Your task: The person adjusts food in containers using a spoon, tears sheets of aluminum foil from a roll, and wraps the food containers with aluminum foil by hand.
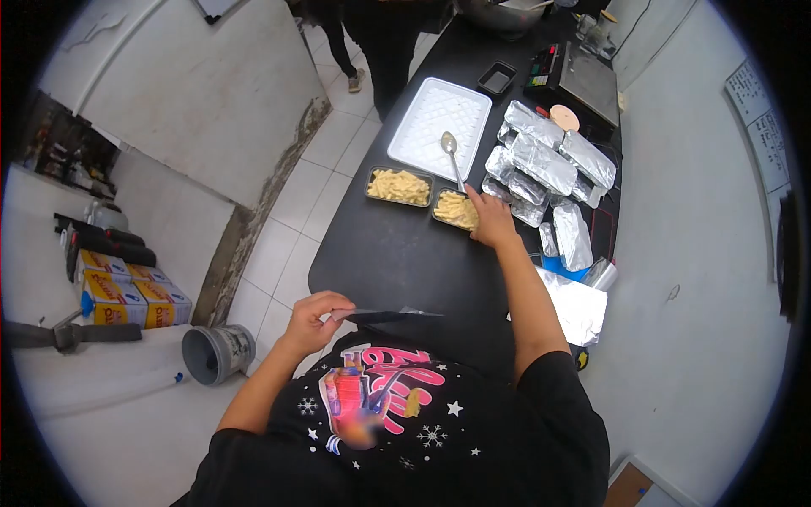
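Close to my body, my left hand (317,319) pinches a thin sheet (389,316) between thumb and fingers. The sheet is seen almost edge-on, dark with shiny spots like foil. My right hand (492,215) reaches forward and grips the right end of a small tray of pasta (455,209), its fingers covering that side. Left of it stands a second, larger-looking tray of pasta (399,187), uncovered. A metal spoon (450,145) lies with its bowl on a white plastic tray (410,144) and its handle close to my right fingertips.
Several foil-covered trays (543,163) are stacked along the table's right side. A foil sheet (576,308) lies near my right forearm. Farther back are a black empty tray (497,79), a scale (589,84) and a bowl (500,15). Another person (380,51) stands beyond the table; a bucket (218,353) is on the left.
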`<state>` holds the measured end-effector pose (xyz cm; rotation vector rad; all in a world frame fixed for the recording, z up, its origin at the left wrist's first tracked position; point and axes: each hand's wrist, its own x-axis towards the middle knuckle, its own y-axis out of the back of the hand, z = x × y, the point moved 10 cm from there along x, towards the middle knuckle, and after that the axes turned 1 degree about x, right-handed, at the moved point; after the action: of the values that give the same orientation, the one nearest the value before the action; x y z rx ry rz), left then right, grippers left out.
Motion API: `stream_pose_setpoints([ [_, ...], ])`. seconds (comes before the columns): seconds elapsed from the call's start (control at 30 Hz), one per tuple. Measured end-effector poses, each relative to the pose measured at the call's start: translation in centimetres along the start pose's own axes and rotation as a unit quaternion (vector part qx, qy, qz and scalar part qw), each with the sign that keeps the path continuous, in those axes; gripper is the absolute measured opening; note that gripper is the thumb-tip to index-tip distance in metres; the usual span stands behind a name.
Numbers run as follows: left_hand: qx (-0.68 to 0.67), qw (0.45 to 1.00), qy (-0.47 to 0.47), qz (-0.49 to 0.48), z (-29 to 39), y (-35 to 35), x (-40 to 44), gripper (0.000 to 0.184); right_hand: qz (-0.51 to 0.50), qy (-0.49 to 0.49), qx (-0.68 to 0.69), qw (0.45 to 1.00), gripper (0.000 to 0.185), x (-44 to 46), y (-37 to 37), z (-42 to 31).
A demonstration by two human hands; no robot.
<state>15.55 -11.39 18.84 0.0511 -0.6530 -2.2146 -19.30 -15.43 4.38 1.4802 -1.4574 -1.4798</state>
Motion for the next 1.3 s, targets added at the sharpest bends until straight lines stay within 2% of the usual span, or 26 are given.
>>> stream_pose_setpoints([
  [0.33, -0.023, 0.997, -0.060, -0.045, 2.1, -1.7, 1.3, 0.016, -0.010, 0.039, 0.018, 0.999, 0.108, -6.2, -1.5, -4.6],
  [0.43, -0.049, 0.994, -0.064, -0.074, 2.7, -2.9, 1.9, 0.014, 0.018, 0.035, 0.049, 0.998, 0.108, -8.0, -1.8, -5.3],
  [0.47, -0.062, 0.993, -0.064, -0.083, 2.7, -3.2, 2.2, 0.013, 0.077, 0.045, 0.043, 0.995, 0.101, -9.0, -0.6, -5.4],
  [0.53, -0.065, 0.994, -0.053, -0.075, 2.2, -3.3, 2.8, 0.012, 0.145, 0.057, 0.209, 0.965, 0.089, -10.2, -0.8, -3.1],
  [0.57, -0.067, 0.994, -0.049, -0.072, 1.9, -3.4, 3.1, 0.012, 0.178, 0.061, 0.289, 0.939, 0.084, -11.0, -0.9, -1.5],
  [0.6, -0.060, 0.996, -0.032, -0.050, 0.7, -3.4, 3.6, 0.011, 0.080, -0.004, 0.481, 0.873, 0.069, -11.3, -3.1, 0.3],
  [0.63, -0.094, 0.995, 0.024, -0.028, -1.0, -3.6, 4.2, 0.011, 0.008, 0.017, 0.623, 0.782, 0.066, -12.3, -4.2, 0.2],
  [0.7, -0.156, 0.979, 0.130, 0.017, -4.0, -4.1, 5.6, 0.011, -0.127, 0.061, 0.841, 0.523, 0.062, -15.0, -4.6, -1.1],
  [0.73, -0.170, 0.972, 0.159, 0.019, -5.1, -4.5, 6.4, 0.010, -0.111, 0.083, 0.874, 0.465, 0.056, -16.4, -3.0, -2.4],
  [0.8, -0.196, 0.956, 0.216, 0.024, -7.5, -5.5, 7.6, 0.008, -0.065, 0.021, 0.838, 0.542, 0.053, -17.0, -5.1, -1.0],
  [0.83, -0.209, 0.954, 0.216, 0.023, -8.2, -5.9, 8.2, 0.006, -0.042, -0.011, 0.816, 0.577, 0.053, -17.3, -5.7, -0.4],
  [0.97, -0.242, 0.938, 0.248, 0.010, -11.0, -7.9, 8.5, 0.007, -0.001, -0.055, 0.809, 0.585, 0.041, -18.3, -8.2, 0.1],
  [1.0, -0.237, 0.933, 0.270, -0.002, -12.4, -8.1, 7.8, 0.007, 0.010, -0.081, 0.771, 0.632, 0.027, -18.4, -9.6, 0.6],
  [1.1, -0.247, 0.911, 0.330, -0.031, -13.2, -9.3, 5.6, 0.012, 0.066, -0.156, 0.784, 0.597, 0.014, -19.5, -11.7, 1.0],
  [1.13, -0.251, 0.906, 0.338, -0.048, -12.3, -9.5, 5.1, 0.013, 0.051, -0.145, 0.805, 0.573, 0.013, -19.7, -11.3, 0.7],
  [1.23, -0.263, 0.891, 0.356, -0.104, -13.9, -11.0, 3.9, 0.024, 0.133, -0.154, 0.821, 0.533, 0.013, -19.3, -10.3, 1.6],
  [1.27, -0.245, 0.894, 0.357, -0.117, -14.9, -11.4, 4.1, 0.026, 0.150, -0.158, 0.820, 0.529, 0.014, -18.8, -10.4, 2.1],
  [1.3, -0.226, 0.897, 0.357, -0.129, -15.4, -11.4, 4.5, 0.028, 0.166, -0.183, 0.786, 0.566, 0.014, -18.2, -10.3, 3.0],
])
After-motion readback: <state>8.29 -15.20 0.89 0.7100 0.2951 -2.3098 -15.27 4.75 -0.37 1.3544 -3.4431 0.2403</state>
